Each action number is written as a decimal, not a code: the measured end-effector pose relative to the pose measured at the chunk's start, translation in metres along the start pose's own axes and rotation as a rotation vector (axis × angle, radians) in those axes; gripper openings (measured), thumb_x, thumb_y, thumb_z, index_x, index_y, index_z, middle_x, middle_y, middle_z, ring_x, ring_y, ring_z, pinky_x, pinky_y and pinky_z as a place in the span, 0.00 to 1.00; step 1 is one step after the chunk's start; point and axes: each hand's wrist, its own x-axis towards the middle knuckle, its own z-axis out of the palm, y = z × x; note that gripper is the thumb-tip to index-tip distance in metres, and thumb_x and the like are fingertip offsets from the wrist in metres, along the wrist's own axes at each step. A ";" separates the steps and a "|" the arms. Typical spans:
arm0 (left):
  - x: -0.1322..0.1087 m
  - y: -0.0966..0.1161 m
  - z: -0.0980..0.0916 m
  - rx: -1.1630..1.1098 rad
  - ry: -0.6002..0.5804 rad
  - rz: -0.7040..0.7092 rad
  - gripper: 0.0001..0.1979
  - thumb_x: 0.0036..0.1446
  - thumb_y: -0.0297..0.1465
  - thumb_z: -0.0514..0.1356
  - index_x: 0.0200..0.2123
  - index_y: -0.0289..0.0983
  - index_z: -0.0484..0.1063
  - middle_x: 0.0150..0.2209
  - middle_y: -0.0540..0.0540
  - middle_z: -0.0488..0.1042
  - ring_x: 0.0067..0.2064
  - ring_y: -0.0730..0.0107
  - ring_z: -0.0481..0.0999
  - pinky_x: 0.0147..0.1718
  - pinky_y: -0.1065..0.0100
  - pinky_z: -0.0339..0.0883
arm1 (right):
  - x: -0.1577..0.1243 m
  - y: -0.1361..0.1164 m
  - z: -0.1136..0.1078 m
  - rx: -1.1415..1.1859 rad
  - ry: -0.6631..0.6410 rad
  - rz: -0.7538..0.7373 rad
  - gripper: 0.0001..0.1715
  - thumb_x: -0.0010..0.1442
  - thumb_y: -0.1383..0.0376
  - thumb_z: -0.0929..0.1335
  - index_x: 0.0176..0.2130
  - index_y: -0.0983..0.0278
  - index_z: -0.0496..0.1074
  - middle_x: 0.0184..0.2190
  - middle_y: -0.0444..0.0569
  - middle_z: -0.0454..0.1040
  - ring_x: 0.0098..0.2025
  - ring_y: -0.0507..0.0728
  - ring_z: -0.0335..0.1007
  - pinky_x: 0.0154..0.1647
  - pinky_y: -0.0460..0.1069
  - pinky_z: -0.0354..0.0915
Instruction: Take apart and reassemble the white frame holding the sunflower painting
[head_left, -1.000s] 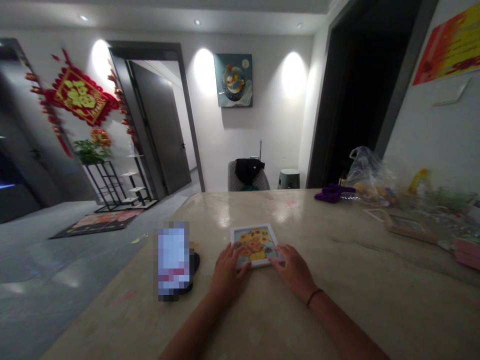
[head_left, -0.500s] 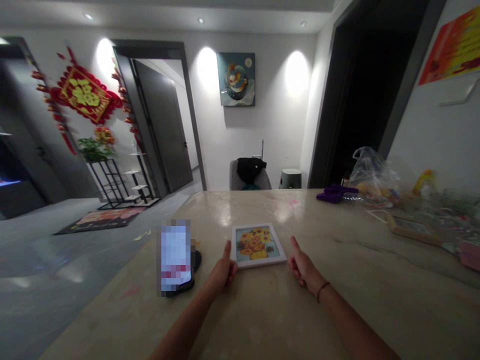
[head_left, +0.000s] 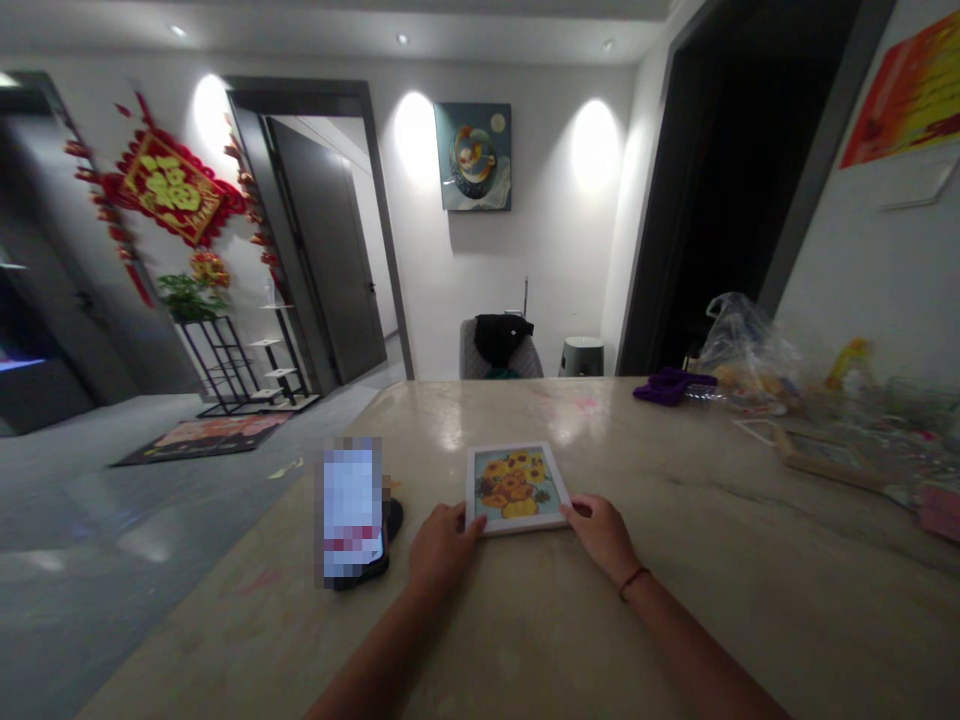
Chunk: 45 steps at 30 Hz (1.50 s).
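Note:
A white picture frame [head_left: 517, 488] with a sunflower picture in it lies on the marble-patterned table [head_left: 517, 620], its near edge perhaps slightly raised. My left hand [head_left: 445, 545] grips the frame's near left corner, its thumb on top of the border. On the near right corner, my right hand [head_left: 600, 530] pinches the border with the thumb above and the fingers at the side and below. A thin dark band circles my right wrist. The fingertips under the frame are hidden.
Left of the frame a phone [head_left: 352, 515] with a blurred screen stands tilted on a dark stand. To the right lie a wooden frame [head_left: 825, 457], a purple cloth [head_left: 671, 386] and a clear plastic bag [head_left: 750, 350]. A chair [head_left: 469, 350] stands beyond the far edge.
Both hands, which had thumbs raised beside the frame, have closed on its near corners. The frame has shifted very slightly.

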 end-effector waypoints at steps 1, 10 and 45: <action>0.001 -0.001 0.001 -0.051 0.004 -0.015 0.20 0.52 0.42 0.51 0.44 0.39 0.70 0.39 0.42 0.74 0.40 0.63 0.72 0.33 0.69 0.61 | 0.002 0.002 -0.001 0.083 0.008 0.032 0.10 0.43 0.62 0.67 0.28 0.65 0.74 0.28 0.51 0.76 0.32 0.57 0.71 0.36 0.50 0.63; 0.007 -0.005 0.008 -0.524 -0.072 0.040 0.24 0.48 0.31 0.56 0.50 0.33 0.65 0.40 0.44 0.76 0.38 0.68 0.75 0.37 0.70 0.66 | 0.008 0.004 0.000 0.308 0.053 0.120 0.19 0.39 0.65 0.67 0.36 0.67 0.70 0.34 0.53 0.76 0.33 0.58 0.73 0.34 0.52 0.68; -0.015 0.018 0.007 0.056 0.081 0.706 0.12 0.57 0.28 0.48 0.42 0.40 0.67 0.57 0.46 0.61 0.56 0.66 0.63 0.51 0.63 0.62 | -0.007 -0.031 -0.008 1.023 -0.349 0.299 0.20 0.51 0.55 0.61 0.37 0.64 0.71 0.36 0.52 0.76 0.36 0.59 0.72 0.36 0.53 0.66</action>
